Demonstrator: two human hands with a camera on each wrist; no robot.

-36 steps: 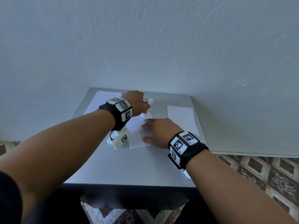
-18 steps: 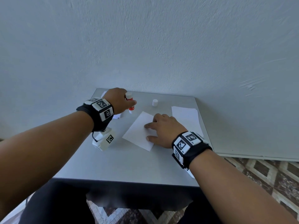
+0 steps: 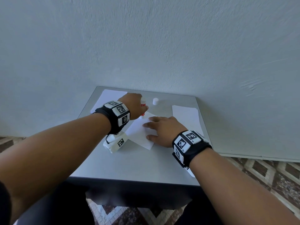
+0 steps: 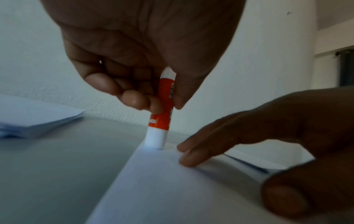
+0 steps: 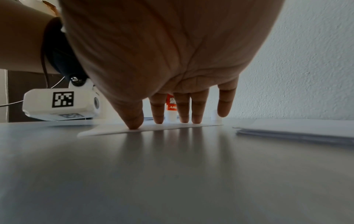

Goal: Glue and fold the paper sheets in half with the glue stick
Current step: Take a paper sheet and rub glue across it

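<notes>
A white paper sheet (image 3: 139, 133) lies slanted at the middle of the grey table (image 3: 138, 166). My left hand (image 3: 134, 106) grips the red-and-white glue stick (image 4: 162, 115) upright, its lower white end touching the sheet's far corner. My right hand (image 3: 162, 129) lies flat on the sheet, straight fingers (image 5: 159, 109) pressing it down. In the right wrist view the glue stick (image 5: 171, 110) shows between those fingers.
The white cap (image 3: 155, 101) stands on the table behind the hands. One paper stack (image 3: 108, 98) lies at the far left, another stack (image 3: 186, 116) at the right. A wall rises just behind the table; patterned floor lies to the right.
The left hand brought the glue stick from the left back down onto the sheet's far corner. The right hand stayed pressing on the sheet, which had turned slantwise earlier.
</notes>
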